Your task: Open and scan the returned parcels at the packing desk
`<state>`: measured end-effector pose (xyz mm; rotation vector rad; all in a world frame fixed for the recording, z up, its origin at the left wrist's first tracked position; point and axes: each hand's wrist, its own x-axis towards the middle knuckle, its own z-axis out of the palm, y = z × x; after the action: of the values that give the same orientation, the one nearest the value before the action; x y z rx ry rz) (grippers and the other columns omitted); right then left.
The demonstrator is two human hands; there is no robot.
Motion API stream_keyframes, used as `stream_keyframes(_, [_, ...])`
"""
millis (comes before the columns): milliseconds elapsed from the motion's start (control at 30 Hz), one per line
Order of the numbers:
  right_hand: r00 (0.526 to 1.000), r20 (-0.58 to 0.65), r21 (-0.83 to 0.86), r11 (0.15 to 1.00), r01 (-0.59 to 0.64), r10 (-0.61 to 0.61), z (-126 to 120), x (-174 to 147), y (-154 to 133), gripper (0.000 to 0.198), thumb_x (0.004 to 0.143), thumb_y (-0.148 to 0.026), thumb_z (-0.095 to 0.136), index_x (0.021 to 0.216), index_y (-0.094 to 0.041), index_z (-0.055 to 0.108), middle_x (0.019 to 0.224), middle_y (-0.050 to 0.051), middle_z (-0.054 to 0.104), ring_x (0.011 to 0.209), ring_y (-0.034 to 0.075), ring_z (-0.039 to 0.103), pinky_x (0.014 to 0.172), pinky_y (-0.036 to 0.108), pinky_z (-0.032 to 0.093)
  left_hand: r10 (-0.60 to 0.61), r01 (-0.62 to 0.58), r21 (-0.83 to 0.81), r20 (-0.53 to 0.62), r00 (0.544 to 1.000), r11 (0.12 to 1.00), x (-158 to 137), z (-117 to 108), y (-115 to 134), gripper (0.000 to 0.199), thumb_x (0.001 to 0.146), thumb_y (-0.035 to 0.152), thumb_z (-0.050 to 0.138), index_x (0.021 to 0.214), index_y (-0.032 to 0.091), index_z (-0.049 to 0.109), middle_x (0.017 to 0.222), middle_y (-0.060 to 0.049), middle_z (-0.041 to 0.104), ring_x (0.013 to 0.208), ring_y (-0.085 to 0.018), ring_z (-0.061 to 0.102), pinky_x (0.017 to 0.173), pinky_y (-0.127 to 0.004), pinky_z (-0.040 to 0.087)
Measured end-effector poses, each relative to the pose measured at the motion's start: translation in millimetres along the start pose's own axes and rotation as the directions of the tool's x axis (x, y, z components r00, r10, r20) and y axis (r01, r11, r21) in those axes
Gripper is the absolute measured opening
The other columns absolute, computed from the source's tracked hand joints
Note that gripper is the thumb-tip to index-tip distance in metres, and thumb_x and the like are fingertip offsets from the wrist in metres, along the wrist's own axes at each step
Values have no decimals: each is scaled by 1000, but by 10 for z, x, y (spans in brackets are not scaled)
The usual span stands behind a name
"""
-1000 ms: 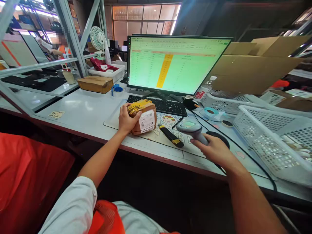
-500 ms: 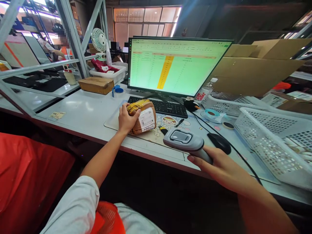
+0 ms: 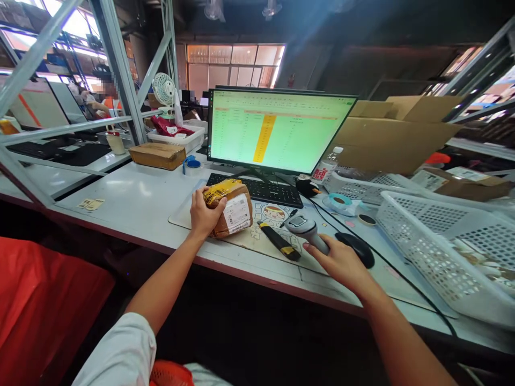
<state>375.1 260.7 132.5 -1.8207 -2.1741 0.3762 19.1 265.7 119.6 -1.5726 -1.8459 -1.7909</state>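
My left hand (image 3: 206, 213) is closed round the left side of a small brown cardboard parcel (image 3: 217, 231), which has yellow tape on top and a white label facing right. The parcel rests tilted on the desk mat (image 3: 261, 247), in front of the black keyboard (image 3: 277, 194). In my right hand (image 3: 341, 262) is a grey barcode scanner (image 3: 303, 226), gripped by its handle and held low over the mat. Between the two lies a black and yellow utility knife (image 3: 279, 241). A black computer mouse (image 3: 356, 249) sits just beyond my right hand.
A monitor (image 3: 277, 131) stands behind the keyboard. White perforated baskets (image 3: 422, 246) line the right side, along with a tape roll (image 3: 341, 202) and a bottle (image 3: 326, 165). A flat cardboard box (image 3: 157, 155) lies at the back left. Beyond the metal frame a person (image 3: 108, 99) is visible.
My right hand has moved the scanner away from me and lower, uncovering the utility knife. The parcel stays in my left hand at about the same spot. The view has tilted up slightly.
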Motion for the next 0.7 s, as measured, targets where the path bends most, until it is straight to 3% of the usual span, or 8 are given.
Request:
stream_keyframes(100, [981, -55, -229, 954, -194, 187, 249, 192, 308, 59, 97, -51, 42, 133, -8, 63, 108, 23, 74, 99, 40, 71, 81, 46, 53, 19, -18, 13, -92, 996, 1000, -22, -184, -100, 51, 83, 44, 77, 122, 21, 54, 120, -10, 62, 115, -27, 61, 105, -43, 50])
stream_keyframes(233, [982, -46, -310, 932, -189, 184, 334, 210, 526, 65, 99, -51, 40, 141, -4, 57, 122, 26, 69, 109, 43, 68, 87, 52, 54, -44, 46, 10, -150, 988, 999, -120, -429, -310, 82, 79, 48, 81, 143, 21, 40, 142, -17, 54, 135, -31, 55, 116, -46, 45])
stream_keyframes(333, [974, -186, -258, 950, -177, 131, 156, 307, 419, 67, 99, -52, 40, 143, -5, 58, 124, 25, 69, 113, 42, 66, 91, 53, 54, -56, 57, 34, -38, 998, 998, -245, -508, -403, 113, 67, 48, 90, 155, 22, 24, 157, -21, 41, 146, -36, 46, 122, -50, 40])
stream_keyframes(433, [933, -355, -160, 980, -117, 54, -31, 639, 100, 57, 102, -43, 37, 142, -9, 59, 119, 20, 71, 113, 37, 67, 96, 48, 52, -70, 64, 83, 69, 995, 994, -355, -547, -399, 129, 59, 46, 96, 160, 23, 19, 162, -21, 37, 148, -38, 44, 122, -54, 40])
stream_keyframes(500, [964, -266, -160, 986, -55, 11, -47, 981, -130, 53, 104, -33, 35, 147, -11, 55, 123, 19, 71, 116, 33, 66, 100, 43, 50, -131, 116, 121, 122, 984, 986, -402, -581, -386, 132, 59, 47, 96, 163, 25, 17, 164, -19, 37, 149, -39, 43, 121, -55, 42])
stream_keyframes(600, [1000, 6, -171, 985, 19, -18, 93, 1526, -344, 49, 99, -24, 50, 146, -15, 59, 134, 15, 69, 122, 28, 64, 104, 35, 47, -227, 196, 167, 186, 956, 966, -446, -639, -421, 133, 59, 49, 95, 165, 27, 19, 164, -18, 39, 150, -39, 42, 122, -56, 41])
stream_keyframes(700, [998, 45, -182, 983, -25, 33, 284, 1914, -399, 50, 98, -21, 54, 147, -14, 58, 143, 19, 62, 129, 29, 60, 107, 36, 45, -232, 200, 163, 208, 950, 966, -484, -677, -516, 132, 56, 52, 96, 164, 26, 23, 164, -17, 40, 149, -39, 43, 123, -55, 40])
